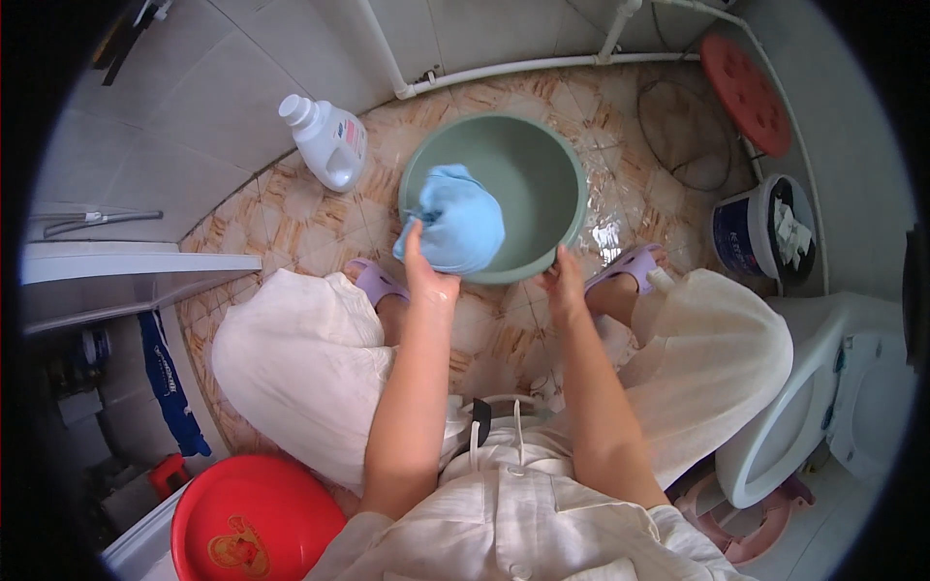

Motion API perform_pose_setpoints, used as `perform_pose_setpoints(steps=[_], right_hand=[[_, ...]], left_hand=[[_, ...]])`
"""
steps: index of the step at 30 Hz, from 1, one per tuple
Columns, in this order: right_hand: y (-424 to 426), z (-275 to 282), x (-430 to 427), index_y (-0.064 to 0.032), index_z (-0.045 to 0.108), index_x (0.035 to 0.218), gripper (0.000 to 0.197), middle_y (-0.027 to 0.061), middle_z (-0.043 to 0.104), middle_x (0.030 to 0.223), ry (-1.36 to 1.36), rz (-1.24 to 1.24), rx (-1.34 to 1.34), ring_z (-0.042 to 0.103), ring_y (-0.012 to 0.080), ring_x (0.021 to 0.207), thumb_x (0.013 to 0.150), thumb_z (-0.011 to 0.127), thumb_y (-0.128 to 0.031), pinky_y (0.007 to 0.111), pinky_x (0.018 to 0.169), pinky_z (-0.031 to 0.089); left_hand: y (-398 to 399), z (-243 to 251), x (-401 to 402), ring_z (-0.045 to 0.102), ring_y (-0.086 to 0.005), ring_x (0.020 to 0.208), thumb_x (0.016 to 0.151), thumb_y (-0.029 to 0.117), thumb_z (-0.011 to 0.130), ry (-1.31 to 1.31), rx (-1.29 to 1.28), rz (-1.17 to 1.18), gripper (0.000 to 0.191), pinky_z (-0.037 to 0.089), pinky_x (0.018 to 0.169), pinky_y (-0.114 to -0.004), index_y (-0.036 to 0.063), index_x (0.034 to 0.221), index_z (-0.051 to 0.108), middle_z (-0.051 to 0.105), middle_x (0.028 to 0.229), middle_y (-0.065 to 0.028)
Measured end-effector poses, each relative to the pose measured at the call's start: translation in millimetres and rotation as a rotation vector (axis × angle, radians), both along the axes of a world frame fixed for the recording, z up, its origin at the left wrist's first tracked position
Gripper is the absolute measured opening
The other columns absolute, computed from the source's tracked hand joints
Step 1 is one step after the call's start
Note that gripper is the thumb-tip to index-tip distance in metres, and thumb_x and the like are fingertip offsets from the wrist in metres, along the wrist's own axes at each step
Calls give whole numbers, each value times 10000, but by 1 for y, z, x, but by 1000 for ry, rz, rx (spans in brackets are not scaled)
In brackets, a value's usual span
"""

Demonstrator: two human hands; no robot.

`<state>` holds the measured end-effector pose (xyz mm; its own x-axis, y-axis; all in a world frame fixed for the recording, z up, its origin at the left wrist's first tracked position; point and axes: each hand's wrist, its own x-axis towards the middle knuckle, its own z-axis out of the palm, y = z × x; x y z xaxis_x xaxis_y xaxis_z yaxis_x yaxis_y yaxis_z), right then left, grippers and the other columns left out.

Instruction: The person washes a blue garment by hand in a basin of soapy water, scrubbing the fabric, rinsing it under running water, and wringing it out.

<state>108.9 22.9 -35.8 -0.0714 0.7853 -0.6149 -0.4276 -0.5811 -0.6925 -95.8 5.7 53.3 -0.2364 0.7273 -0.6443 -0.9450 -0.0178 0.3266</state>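
Note:
A round green plastic basin (pixel 534 174) rests on the tiled floor in front of me. At its near left rim, my left hand (pixel 429 269) holds a bunched light blue cloth (pixel 465 221), thumb pressed over the fabric. The cloth lies partly inside the basin and partly over its rim. My right hand (pixel 561 282) grips the basin's near right rim, its fingertips at the edge. No water can be made out in the basin.
A white detergent bottle (pixel 334 149) stands left of the basin. To the right are a bucket (pixel 748 229) with paper waste, a red stool seat (pixel 748 94) and a toilet (pixel 785 428). A red basin (pixel 254 516) sits at lower left. The floor (pixel 610 181) looks wet on the right.

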Motion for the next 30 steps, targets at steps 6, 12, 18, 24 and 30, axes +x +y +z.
perform_pose_setpoints(steps=[6, 12, 18, 24, 30], right_hand=[[-15, -38, -2, -117, 452, 1114, 336, 30, 541, 1012, 85, -61, -144, 554, 205, 812, 888, 415, -362, 319, 630, 464], [-9, -43, -5, -118, 462, 1094, 311, 51, 545, 974, 11, -128, -238, 543, 230, 797, 898, 393, -349, 372, 654, 446], [39, -11, 5, -29, 473, 1063, 391, 131, 576, 895, -286, 394, -569, 567, 290, 802, 836, 480, -347, 420, 704, 454], [192, 179, -11, 48, 366, 1211, 502, 246, 324, 1288, -1273, 239, 917, 316, 355, 1201, 771, 521, -137, 377, 1004, 255], [255, 457, -100, -36, 292, 1296, 575, 107, 246, 1376, -1716, -90, 1853, 256, 258, 1263, 747, 458, -83, 406, 1021, 229]], left_hand=[[4, -55, 9, 438, -267, 1088, 658, 187, 679, 670, -422, -329, 599, 391, 872, -414, 63, 1184, 419, 422, 1210, -140], [-7, -87, 9, 463, -249, 1013, 669, 154, 608, 1442, -863, -156, 522, 412, 823, -348, 36, 1144, 426, 443, 1143, -146], [-14, -106, 32, 427, -270, 1024, 695, 199, 594, 177, -543, -217, 676, 415, 796, -425, 108, 1286, 278, 387, 1211, -109], [0, -109, 26, 455, -309, 1000, 718, 172, 573, 246, -501, -228, 496, 407, 802, -455, 160, 1159, 346, 403, 1170, -133], [8, -96, 28, 378, -288, 1077, 682, 212, 584, 51, -159, -94, 502, 260, 960, -428, 153, 1136, 377, 391, 1181, -102]])
